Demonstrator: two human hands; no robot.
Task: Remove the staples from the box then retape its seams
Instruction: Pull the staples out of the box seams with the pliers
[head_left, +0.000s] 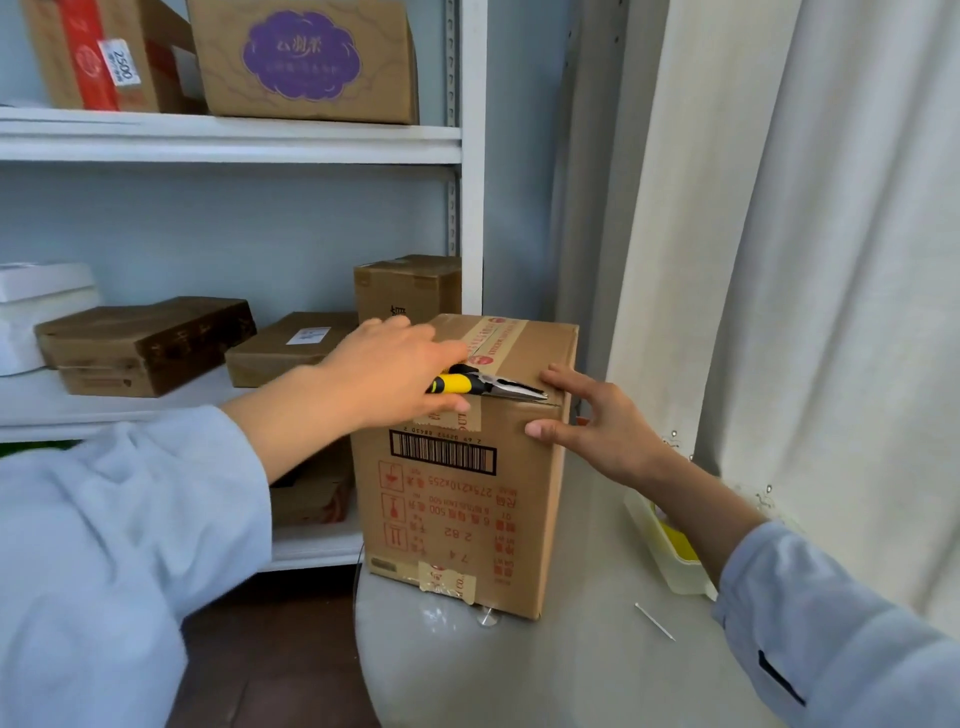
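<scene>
Plainly, your tall brown cardboard box printed with red marks and a barcode (457, 499) stands upright on the pale round tabletop (571, 665), close beside the white metal shelving (470, 156), with its taped top seam facing up so you can work on it; the long-nosed pliers with yellow and black handles (483, 385) lie along the near top edge, nose pointing toward the right corner, most likely because a staple sits there, though none is clear enough to make out; your left hand (395, 379) is curled round the handles and grips them from above, which gives you leverage along the seam; your right hand (597, 421) has its fingers spread and straight, fingertips on the top corner and thumb on the front face, seemingly to steady the box against the pull; a yellow and white plastic tray (670, 551) waits by the white curtain (831, 260), and a thin pale stick (654, 621) lies loose on the tabletop nearby.
</scene>
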